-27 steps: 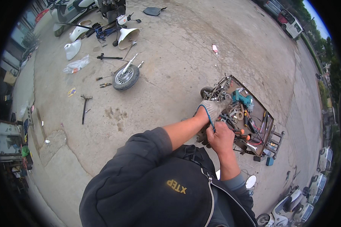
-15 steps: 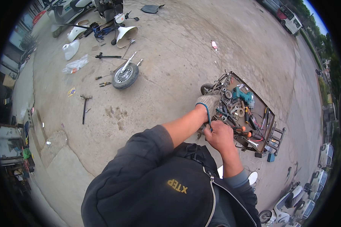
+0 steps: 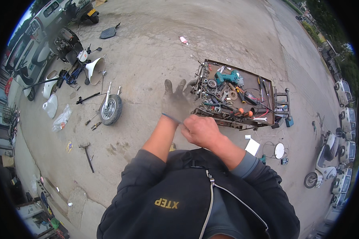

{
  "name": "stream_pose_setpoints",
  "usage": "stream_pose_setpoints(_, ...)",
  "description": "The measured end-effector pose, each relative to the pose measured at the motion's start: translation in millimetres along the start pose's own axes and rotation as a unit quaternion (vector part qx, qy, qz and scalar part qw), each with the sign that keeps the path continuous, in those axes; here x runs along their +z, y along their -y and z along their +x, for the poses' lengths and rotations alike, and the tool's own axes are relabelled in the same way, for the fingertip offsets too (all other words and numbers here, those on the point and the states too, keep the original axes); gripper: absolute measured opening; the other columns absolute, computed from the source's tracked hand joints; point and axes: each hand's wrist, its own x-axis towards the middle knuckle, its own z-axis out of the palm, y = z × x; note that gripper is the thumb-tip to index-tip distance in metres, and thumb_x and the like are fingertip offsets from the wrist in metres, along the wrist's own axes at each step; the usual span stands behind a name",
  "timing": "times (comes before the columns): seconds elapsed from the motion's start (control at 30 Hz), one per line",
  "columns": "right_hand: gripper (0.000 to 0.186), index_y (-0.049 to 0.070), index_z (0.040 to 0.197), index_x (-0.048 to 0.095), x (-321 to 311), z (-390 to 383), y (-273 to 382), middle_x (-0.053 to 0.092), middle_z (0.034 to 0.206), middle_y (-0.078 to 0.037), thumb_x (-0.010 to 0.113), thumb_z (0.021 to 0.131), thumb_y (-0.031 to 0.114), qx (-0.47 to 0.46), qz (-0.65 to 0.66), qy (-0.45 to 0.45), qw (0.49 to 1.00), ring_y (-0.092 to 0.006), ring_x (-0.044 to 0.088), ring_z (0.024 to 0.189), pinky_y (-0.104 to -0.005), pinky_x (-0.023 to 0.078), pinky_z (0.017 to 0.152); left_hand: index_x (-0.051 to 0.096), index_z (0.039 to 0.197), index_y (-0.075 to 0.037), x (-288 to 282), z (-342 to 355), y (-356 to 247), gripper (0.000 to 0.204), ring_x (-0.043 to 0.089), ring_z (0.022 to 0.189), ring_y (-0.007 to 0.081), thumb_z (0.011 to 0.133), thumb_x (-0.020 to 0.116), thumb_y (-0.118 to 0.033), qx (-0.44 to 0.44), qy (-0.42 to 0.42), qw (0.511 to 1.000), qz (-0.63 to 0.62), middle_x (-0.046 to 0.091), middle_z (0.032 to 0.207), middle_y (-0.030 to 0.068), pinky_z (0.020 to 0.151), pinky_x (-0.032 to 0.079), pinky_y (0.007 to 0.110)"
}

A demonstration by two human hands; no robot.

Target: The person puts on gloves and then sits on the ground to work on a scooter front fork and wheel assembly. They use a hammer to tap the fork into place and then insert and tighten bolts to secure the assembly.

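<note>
My left hand (image 3: 174,99) is raised in front of me with the fingers spread, wearing a worn grey-beige work glove (image 3: 177,106) with a blue-edged cuff. My bare right hand (image 3: 203,129) is closed, pinching the cuff at the wrist. Just beyond and right of my hands stands a metal tool cart (image 3: 249,75). Its tray holds a teal power tool (image 3: 232,78), rolls of tape, pliers, orange-handled tools (image 3: 243,113), a silver wrench (image 3: 260,119) and many loose sockets and fasteners.
To the left, a detached scooter wheel with fork (image 3: 111,110) and a hammer (image 3: 87,156) lie on the concrete. Beyond is a partly dismantled scooter (image 3: 70,49) with white panels around it. A round white-topped stool (image 3: 279,150) stands at right; a scooter (image 3: 325,163) is parked farther off.
My view has turned rightward. The gloved left hand has come away from the cart's edge and its fingers have spread; my right hand keeps gripping the glove's cuff.
</note>
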Motion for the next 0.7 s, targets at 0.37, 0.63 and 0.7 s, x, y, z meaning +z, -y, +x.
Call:
stream_pose_setpoints(0.37, 0.042, 0.000, 0.096, 0.075, -28.8, 21.0, -90.5, 0.068, 0.084, -0.001, 0.068, 0.103, 0.041, 0.313, 0.546, -0.287, 0.722, -0.0089, 0.059, 0.078, -0.0287, 0.047, 0.067, 0.068, 0.115, 0.001, -27.9, -16.2, -17.5, 0.030, 0.074, 0.086, 0.0289, 0.104, 0.065, -0.026, 0.034, -0.092, 0.946, 0.308, 0.074, 0.102, 0.0164, 0.086, 0.065, 0.047)
stream_pose_setpoints(0.63, 0.039, 0.000, 0.122, 0.068, -5.2, 14.9, -68.1, 0.068, 0.097, 0.000, 0.068, 0.101, 0.034, 0.266, 0.678, -0.147, 0.669, -0.0070, 0.054, 0.075, -0.0233, 0.043, 0.064, 0.066, 0.134, -0.001, 14.9, -29.6, 21.4, 0.058, 0.069, 0.102, 0.0150, 0.102, 0.067, -0.049, -0.020, -0.069, 0.915, 0.397, 0.073, 0.119, 0.0070, 0.090, 0.055, 0.033)
stream_pose_setpoints(0.7, 0.035, -0.001, 0.124, 0.067, 3.0, 10.6, -62.1, 0.068, 0.099, -0.001, 0.071, 0.096, 0.020, 0.232, 0.616, -0.142, 0.739, -0.0066, 0.056, 0.077, -0.0232, 0.046, 0.067, 0.066, 0.134, -0.002, 17.7, -33.7, 19.7, 0.069, 0.068, 0.098, 0.0139, 0.100, 0.066, -0.062, -0.041, -0.076, 0.920, 0.383, 0.073, 0.115, 0.0055, 0.087, 0.055, 0.033)
